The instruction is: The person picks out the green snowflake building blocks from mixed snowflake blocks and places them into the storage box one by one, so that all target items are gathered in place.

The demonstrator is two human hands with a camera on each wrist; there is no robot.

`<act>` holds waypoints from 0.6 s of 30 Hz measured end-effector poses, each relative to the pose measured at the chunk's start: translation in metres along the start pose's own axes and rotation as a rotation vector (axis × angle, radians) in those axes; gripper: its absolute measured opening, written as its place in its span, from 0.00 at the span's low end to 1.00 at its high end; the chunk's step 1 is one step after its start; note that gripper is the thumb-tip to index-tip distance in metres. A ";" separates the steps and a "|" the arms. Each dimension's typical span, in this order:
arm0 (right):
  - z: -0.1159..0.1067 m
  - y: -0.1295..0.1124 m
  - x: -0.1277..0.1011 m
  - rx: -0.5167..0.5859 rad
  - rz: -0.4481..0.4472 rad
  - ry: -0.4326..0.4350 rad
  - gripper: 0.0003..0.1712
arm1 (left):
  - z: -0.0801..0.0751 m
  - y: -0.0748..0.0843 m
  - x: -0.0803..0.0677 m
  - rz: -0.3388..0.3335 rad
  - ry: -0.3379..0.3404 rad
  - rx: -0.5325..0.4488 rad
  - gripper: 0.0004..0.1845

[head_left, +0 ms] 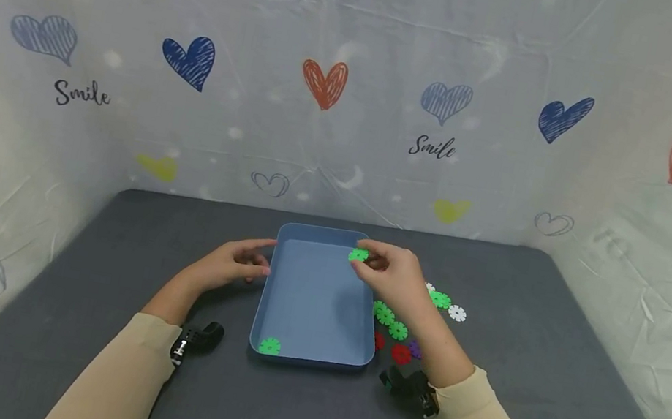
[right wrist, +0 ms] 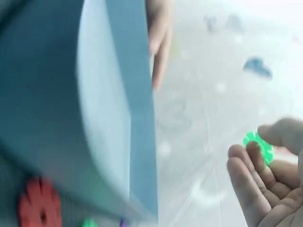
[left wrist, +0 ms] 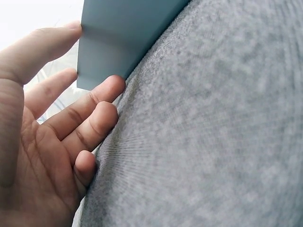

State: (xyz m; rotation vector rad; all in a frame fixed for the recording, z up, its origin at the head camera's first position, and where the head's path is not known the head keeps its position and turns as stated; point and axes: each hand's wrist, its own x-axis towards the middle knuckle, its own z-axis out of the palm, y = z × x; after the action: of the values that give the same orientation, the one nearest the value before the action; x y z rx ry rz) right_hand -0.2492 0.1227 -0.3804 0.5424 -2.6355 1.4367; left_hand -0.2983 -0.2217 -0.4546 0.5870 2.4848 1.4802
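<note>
My right hand (head_left: 395, 275) pinches a green notched plastic disc (head_left: 358, 255) between thumb and fingers, above the far right corner of a blue tray (head_left: 323, 289). In the right wrist view the pinched disc (right wrist: 266, 152) shows beyond the fingers. My left hand (head_left: 226, 267) is at the tray's left side. Seen from the left wrist, its fingertips (left wrist: 111, 85) touch or nearly touch the tray's outer wall (left wrist: 118, 38), fingers loosely bent. Another green disc (head_left: 269, 346) lies inside the tray at the near left corner.
Right of the tray, partly behind my right forearm, lie several loose discs: green (head_left: 398, 331), red (head_left: 401, 355), purple (head_left: 416, 349) and white (head_left: 457, 313). A dark grey cloth (head_left: 275, 414) covers the table. A printed white curtain (head_left: 360, 147) hangs behind it and at both sides.
</note>
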 end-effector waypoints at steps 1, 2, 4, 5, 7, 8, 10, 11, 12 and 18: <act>0.003 -0.005 -0.002 0.055 0.015 -0.013 0.24 | 0.000 0.000 0.000 0.000 0.001 -0.001 0.36; 0.006 -0.009 -0.003 0.100 0.021 -0.023 0.24 | 0.000 0.000 0.000 0.000 0.002 -0.003 0.36; 0.013 -0.017 -0.007 0.190 0.036 -0.053 0.25 | 0.000 0.000 0.000 0.001 0.004 -0.007 0.36; 0.016 -0.020 -0.008 0.230 0.039 -0.067 0.26 | 0.000 0.001 -0.001 0.000 0.004 -0.007 0.36; 0.025 -0.025 -0.011 0.291 0.033 -0.098 0.25 | 0.001 0.001 -0.001 -0.003 0.004 -0.004 0.36; 0.030 -0.026 -0.012 0.313 0.030 -0.114 0.25 | 0.001 0.002 -0.001 -0.005 0.004 -0.004 0.36; 0.041 -0.027 -0.014 0.342 0.029 -0.150 0.24 | 0.001 0.002 -0.001 -0.007 0.005 0.000 0.36; 0.047 -0.026 -0.014 0.348 0.023 -0.171 0.24 | 0.001 0.002 0.000 -0.008 0.005 -0.002 0.36; 0.053 -0.025 -0.015 0.349 0.020 -0.193 0.23 | 0.001 0.002 0.000 -0.009 0.007 0.000 0.36; 0.085 -0.014 -0.021 0.255 0.008 -0.308 0.21 | -0.001 -0.001 0.001 -0.011 -0.009 -0.009 0.36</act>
State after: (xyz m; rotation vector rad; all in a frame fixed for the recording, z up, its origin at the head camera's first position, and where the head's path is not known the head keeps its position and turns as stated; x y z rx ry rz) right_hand -0.2173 0.0505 -0.4212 0.8416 -2.6892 1.8397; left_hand -0.2998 -0.2219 -0.4549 0.5764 2.4695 1.4810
